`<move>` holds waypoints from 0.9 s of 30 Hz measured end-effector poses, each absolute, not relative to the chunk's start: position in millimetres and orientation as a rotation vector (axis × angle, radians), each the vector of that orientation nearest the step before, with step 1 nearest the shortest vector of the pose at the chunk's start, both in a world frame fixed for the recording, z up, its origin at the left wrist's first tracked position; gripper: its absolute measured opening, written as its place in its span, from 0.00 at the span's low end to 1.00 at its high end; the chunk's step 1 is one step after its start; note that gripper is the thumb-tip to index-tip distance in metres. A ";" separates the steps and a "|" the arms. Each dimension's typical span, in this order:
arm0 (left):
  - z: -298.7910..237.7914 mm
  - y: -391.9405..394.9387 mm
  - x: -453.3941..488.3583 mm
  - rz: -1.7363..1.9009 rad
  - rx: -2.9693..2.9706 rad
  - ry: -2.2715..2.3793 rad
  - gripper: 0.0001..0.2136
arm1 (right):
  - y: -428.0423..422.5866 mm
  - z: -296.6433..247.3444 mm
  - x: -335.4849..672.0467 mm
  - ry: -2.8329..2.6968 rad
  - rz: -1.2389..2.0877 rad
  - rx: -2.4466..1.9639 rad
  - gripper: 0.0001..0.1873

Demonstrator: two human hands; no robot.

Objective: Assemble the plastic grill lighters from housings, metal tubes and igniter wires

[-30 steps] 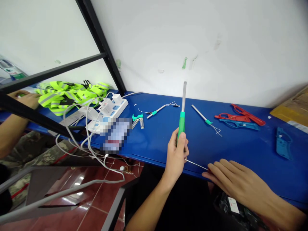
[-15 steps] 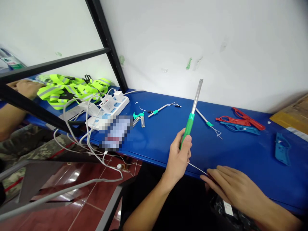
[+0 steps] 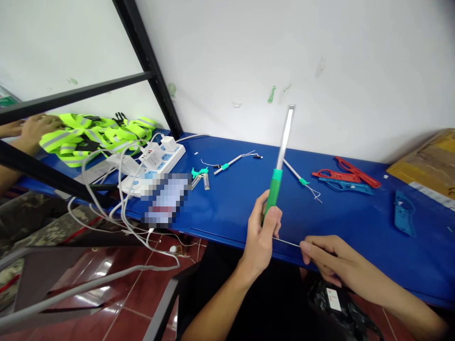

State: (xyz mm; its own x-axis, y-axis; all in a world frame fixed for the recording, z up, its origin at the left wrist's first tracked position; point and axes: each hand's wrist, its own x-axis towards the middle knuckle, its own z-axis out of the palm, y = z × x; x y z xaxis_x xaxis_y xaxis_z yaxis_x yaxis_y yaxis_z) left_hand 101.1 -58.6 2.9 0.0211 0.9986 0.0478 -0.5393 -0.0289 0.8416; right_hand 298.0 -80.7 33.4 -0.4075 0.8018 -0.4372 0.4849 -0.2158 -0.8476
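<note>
My left hand (image 3: 262, 234) is closed around the green grip of a silver rod (image 3: 283, 147), which points up and slightly right above the blue table (image 3: 234, 213). A thin white wire (image 3: 286, 242) runs from the rod's lower end to my right hand (image 3: 327, 258). That hand pinches the wire's end at the table's front edge, fingers curled. Two similar thin rods with green sleeves, one (image 3: 227, 165) left of centre and one (image 3: 296, 176) behind the held rod, lie on the table.
A white power strip (image 3: 156, 163) with tangled cables (image 3: 106, 203) sits at the left, beside neon yellow straps (image 3: 92, 135). Another person's hand (image 3: 33, 130) rests there. Red and blue plastic tools (image 3: 343, 179), a blue piece (image 3: 403, 219) and a cardboard box (image 3: 430, 163) lie right. A black frame (image 3: 142, 52) crosses the left.
The rod tilted from upright toward the right. My right hand went from lying flat on the table edge to lifted, with its fingers pinching the wire.
</note>
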 end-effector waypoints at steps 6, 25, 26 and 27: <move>-3.3 -47.5 106.1 1.521 0.750 0.831 0.17 | -61.6 11.7 317.5 -2.072 0.199 -1.684 0.27; -5.0 -52.6 102.5 1.413 1.015 0.851 0.33 | -55.5 4.1 248.7 -2.085 0.391 -1.175 0.23; -6.6 -52.3 102.4 1.415 1.047 0.862 0.33 | -57.1 3.1 251.5 -2.028 0.340 -1.207 0.20; -8.2 -52.0 102.5 1.424 1.086 0.882 0.32 | -58.9 2.8 254.5 -1.962 0.300 -1.242 0.17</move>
